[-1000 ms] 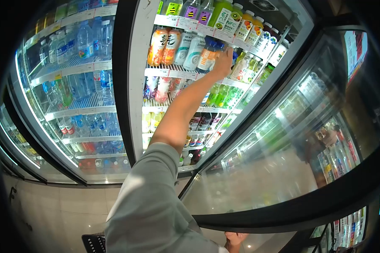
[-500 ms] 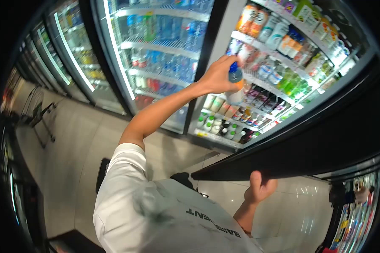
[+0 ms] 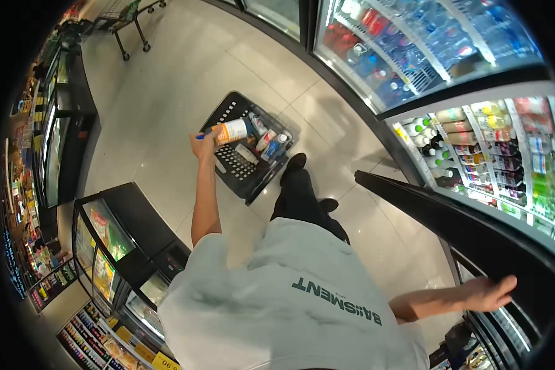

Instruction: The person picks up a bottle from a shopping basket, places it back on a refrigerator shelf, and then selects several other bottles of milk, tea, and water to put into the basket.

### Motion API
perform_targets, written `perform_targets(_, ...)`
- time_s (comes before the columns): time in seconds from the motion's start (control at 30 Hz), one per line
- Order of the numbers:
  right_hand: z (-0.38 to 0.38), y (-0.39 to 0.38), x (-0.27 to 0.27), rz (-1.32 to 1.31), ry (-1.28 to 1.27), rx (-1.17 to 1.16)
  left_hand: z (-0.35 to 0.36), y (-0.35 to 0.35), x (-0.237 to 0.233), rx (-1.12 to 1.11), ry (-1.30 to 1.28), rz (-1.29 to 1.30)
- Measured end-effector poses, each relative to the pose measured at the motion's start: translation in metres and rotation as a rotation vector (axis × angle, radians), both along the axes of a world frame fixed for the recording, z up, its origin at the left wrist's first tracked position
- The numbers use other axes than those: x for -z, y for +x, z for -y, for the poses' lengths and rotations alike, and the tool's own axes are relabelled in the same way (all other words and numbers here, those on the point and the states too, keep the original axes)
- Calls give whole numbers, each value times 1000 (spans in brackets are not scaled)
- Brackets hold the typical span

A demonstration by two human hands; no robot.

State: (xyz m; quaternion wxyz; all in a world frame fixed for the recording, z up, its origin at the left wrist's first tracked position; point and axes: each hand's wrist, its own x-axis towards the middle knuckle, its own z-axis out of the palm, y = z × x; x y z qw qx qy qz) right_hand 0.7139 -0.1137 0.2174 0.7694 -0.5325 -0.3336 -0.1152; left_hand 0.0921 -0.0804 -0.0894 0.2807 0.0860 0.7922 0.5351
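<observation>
My left hand [image 3: 204,147] is closed round the neck of a plastic bottle [image 3: 233,131] with a blue cap and an orange-and-white label. The bottle is tilted nearly level and overlaps the black shopping basket [image 3: 248,192] on the floor. Inside the basket, several bottles lie on their sides, among them a blue-labelled bottle [image 3: 276,147] and a whitish one [image 3: 246,154]. Over on the right, my right hand [image 3: 488,293] is against the black fridge door [image 3: 450,225], thumb out and holding nothing loose.
Past the swung-out door stands a lit drinks fridge [image 3: 475,154] with several rows of bottles. A shopping trolley [image 3: 126,21] is on the tiled floor [image 3: 185,68] at the far left. Black display coolers [image 3: 135,228] line the left. My shoes [image 3: 296,163] are close to the basket.
My left hand has carried the bottle out of the fridge, left and down over the basket. My view has turned down and left. My right hand stays by the open door.
</observation>
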Motion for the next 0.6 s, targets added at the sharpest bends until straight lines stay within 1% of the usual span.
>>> perform_targets(0.07,-12,-23,-13,62,22,-79,7,-26,67,-57,-229,-80)
perform_targets(0.1,-5,-1,-11,81,-4,-87,5,-28,95,-73,-302,-65)
perform_targets(0.13,-11,-4,-17,82,-14,-78,8,-23,122,-94,-381,-44)
perform_targets(0.17,-7,9,-20,75,-12,-178,8,-17,149,-102,-446,-37)
perform_targets(0.2,-4,19,-23,68,-17,-271,4,-8,166,-107,-502,62)
perform_targets(0.27,-20,-6,-30,60,-80,-235,2,5,234,-167,-634,82)
perform_targets(0.3,-26,-16,-33,30,-111,-211,-1,12,260,-132,-715,70)
perform_targets(0.33,-31,-24,-34,57,-135,-194,-1,17,292,-107,-738,92)
perform_targets(0.4,-36,-28,-38,0,-206,-240,-1,28,348,-90,-783,148)
perform_targets(0.43,-39,-29,-40,11,-226,-255,-2,32,365,78,-849,149)
perform_targets(0.47,-39,-22,-41,28,-223,-253,4,37,398,97,-858,160)
perform_targets(0.5,-44,-32,-40,21,-232,-223,9,42,437,46,-822,115)
perform_targets(0.53,-51,-40,-37,9,-233,-198,5,43,457,-12,-778,67)
perform_targets(0.57,-53,-40,-36,38,-253,-219,-15,52,411,270,-871,-44)
perform_targets(0.6,-57,-48,-33,69,-265,-205,-23,59,392,273,-858,-46)
